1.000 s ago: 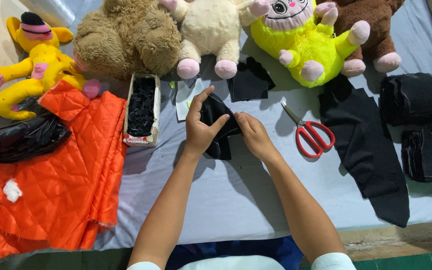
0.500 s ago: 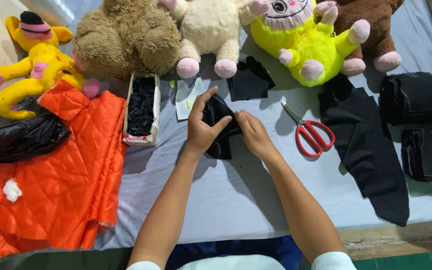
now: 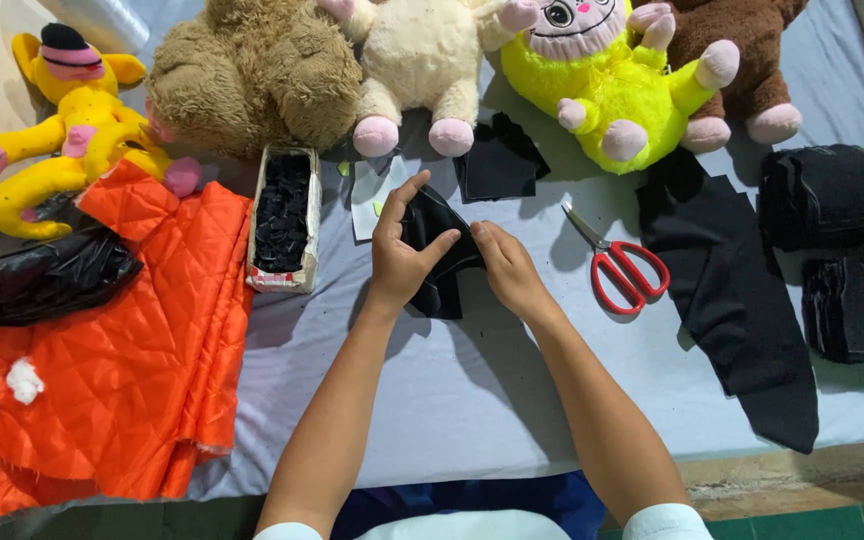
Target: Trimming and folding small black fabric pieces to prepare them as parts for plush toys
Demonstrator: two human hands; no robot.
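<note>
While red-handled scissors [image 3: 624, 268] lie near, both hands [image 3: 452, 262] pinch a soft, crumpled black fabric piece [image 3: 439, 250].

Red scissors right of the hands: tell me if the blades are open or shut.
Shut. The red scissors lie flat on the grey sheet, blades together in one point, untouched by either hand.

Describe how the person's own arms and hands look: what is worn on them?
Both forearms are bare from wrist to above the elbow. At the bottom edge of the view, a short white sleeve shows on the right arm and another white sleeve on the left. The left hand and right hand are bare: no gloves, rings, watch or bracelet are visible.
</note>
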